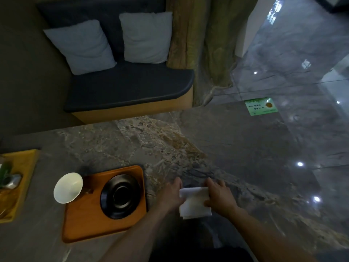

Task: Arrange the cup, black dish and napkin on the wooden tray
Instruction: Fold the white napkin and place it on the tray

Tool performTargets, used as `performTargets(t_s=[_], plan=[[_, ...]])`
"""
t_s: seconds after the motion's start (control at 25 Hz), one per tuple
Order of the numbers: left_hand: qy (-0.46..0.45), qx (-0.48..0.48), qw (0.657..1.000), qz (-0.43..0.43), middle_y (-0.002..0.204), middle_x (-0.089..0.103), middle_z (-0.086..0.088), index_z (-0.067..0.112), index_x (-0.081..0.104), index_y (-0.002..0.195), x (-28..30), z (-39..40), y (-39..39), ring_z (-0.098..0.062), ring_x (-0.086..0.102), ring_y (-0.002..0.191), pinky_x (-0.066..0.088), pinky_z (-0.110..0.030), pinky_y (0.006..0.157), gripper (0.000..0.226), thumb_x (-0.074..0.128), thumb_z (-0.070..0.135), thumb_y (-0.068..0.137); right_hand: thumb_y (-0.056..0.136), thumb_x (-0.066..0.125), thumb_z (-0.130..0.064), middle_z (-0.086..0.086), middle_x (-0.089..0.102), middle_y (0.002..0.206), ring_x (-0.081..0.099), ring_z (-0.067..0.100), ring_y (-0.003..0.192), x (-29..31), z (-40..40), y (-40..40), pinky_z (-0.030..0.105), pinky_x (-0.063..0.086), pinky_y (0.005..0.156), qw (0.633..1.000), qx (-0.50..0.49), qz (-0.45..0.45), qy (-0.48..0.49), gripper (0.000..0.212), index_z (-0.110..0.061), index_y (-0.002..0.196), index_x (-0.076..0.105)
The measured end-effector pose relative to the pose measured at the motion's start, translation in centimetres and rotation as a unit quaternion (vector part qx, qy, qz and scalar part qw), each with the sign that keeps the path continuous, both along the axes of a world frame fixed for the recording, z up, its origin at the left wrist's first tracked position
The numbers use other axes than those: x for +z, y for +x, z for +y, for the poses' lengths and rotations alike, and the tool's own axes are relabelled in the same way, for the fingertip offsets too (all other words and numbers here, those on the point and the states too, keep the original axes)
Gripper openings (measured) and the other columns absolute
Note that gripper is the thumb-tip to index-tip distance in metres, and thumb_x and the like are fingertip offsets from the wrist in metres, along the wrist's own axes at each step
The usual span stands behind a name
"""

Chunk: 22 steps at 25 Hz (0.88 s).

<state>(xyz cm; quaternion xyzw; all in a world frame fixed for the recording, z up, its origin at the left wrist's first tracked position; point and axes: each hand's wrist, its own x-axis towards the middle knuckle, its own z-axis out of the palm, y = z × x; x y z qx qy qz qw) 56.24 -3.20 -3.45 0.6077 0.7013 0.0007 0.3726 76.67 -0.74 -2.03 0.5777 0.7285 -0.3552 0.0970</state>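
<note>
Two bare hands hold a white folded napkin [195, 202] on a grey marble counter [245, 148].
Left hand [172, 194] and right hand [220, 195] grip its side edges, right of the rectangular wooden tray [85, 224]; round black dish [120, 195] sits at the tray's far right; white cup [68, 187] at its far-left corner.

napkin [195, 202] between hands (off tray [79, 222])

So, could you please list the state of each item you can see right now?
cup: upright, at the tray's far left corner.
black dish: flat on the tray, empty.
wooden tray: flat on the table, napkin not on it.
napkin: folded, on the table right of the tray.
left hand: on the napkin's left edge.
right hand: on its right edge.
</note>
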Motion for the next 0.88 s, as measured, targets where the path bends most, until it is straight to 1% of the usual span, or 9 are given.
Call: performTargets(t_s=[0.12,0.2,0.28,0.36,0.48,0.6,0.68,0.8,0.88], plan=[[-0.01,0.082,0.993,-0.088,0.088,0.058,0.008,0.033,0.047,0.097,0.3,-1.8,0.2,-0.006,0.057,0.078,0.041,-0.021,0.058,0.027,0.07,0.029,0.083,0.078,0.071,-0.022,0.008,0.064,0.108,0.058,0.026,0.103,0.8,-1.4,0.6,0.045,0.052,0.084,0.993,-0.081,0.078,-0.044,0.035,-0.016,0.105,0.049],[-0.025,0.125,0.976,-0.177,0.092,0.061,0.005,0.025,0.054,0.1,0.6,-2.9,0.0,-0.012,0.061,0.085,0.048,-0.025,0.064,0.023,0.071,0.023,0.085,0.082,0.071,-0.016,0.016,0.066,0.101,0.062,0.027,0.093,1.5,-2.4,0.9,0.046,0.052,0.081,0.97,-0.158,0.168,-0.075,0.026,-0.006,0.098,0.053],[-0.033,0.171,0.951,-0.257,0.096,0.066,0.001,0.018,0.06,0.101,1.3,-4.4,-0.1,-0.016,0.064,0.091,0.052,-0.026,0.071,0.02,0.072,0.017,0.086,0.087,0.069,-0.01,0.025,0.065,0.101,0.062,0.03,0.086,2.6,-3.5,1.3,0.051,0.051,0.083,0.936,-0.21,0.265,-0.096,0.021,0.001,0.098,0.056],[-0.032,0.228,0.919,-0.321,0.099,0.069,-0.002,0.018,0.062,0.104,2.4,-6.0,-0.1,-0.018,0.067,0.093,0.055,-0.031,0.076,0.018,0.071,0.021,0.088,0.092,0.063,-0.016,0.023,0.064,0.104,0.063,0.033,0.09,4.0,-4.5,1.2,0.053,0.052,0.084,0.905,-0.245,0.329,-0.113,0.016,-0.005,0.103,0.058],[0.005,0.307,0.866,-0.394,0.099,0.071,-0.001,0.026,0.061,0.107,4.3,-8.2,0.6,-0.017,0.069,0.094,0.056,-0.031,0.074,0.017,0.065,0.033,0.092,0.097,0.053,-0.033,0.005,0.064,0.105,0.064,0.025,0.095,5.6,-5.9,-0.1,0.05,0.057,0.083,0.884,-0.279,0.359,-0.11,0.014,-0.025,0.107,0.058],[0.088,0.377,0.849,-0.36,0.101,0.065,0.002,0.03,0.055,0.108,6.3,-9.9,2.2,-0.006,0.064,0.088,0.053,-0.017,0.063,0.015,0.052,0.04,0.098,0.098,0.046,-0.043,-0.003,0.06,0.103,0.062,0.021,0.096,6.1,-7.5,-2.9,0.049,0.056,0.083,0.866,-0.321,0.375,-0.075,0.015,-0.033,0.106,0.053],[0.155,0.416,0.843,-0.304,0.097,0.061,0.005,0.028,0.048,0.107,7.3,-10.6,3.2,0.0,0.063,0.081,0.05,-0.012,0.057,0.015,0.044,0.041,0.1,0.097,0.042,-0.048,-0.008,0.058,0.097,0.061,0.014,0.09,6.1,-8.3,-4.8,0.045,0.056,0.078,0.88,-0.311,0.357,-0.013,0.015,-0.036,0.103,0.048],[0.25,0.427,0.838,-0.231,0.092,0.061,0.007,0.032,0.044,0.102,8.5,-11.3,2.7,-0.003,0.063,0.079,0.055,-0.024,0.061,0.027,0.036,0.056,0.093,0.095,0.036,-0.056,-0.014,0.055,0.092,0.057,0.006,0.085,6.0,-9.2,-6.9,0.035,0.053,0.068,0.897,-0.276,0.34,0.059,0.017,-0.042,0.102,0.041],[0.286,0.409,0.846,-0.189,0.088,0.06,0.01,0.037,0.042,0.099,8.9,-11.9,1.3,-0.001,0.062,0.078,0.057,-0.03,0.063,0.033,0.032,0.066,0.088,0.096,0.036,-0.054,-0.013,0.056,0.089,0.057,0.004,0.082,6.0,-9.6,-8.4,0.032,0.05,0.066,0.898,-0.27,0.334,0.093,0.014,-0.041,0.099,0.04]])
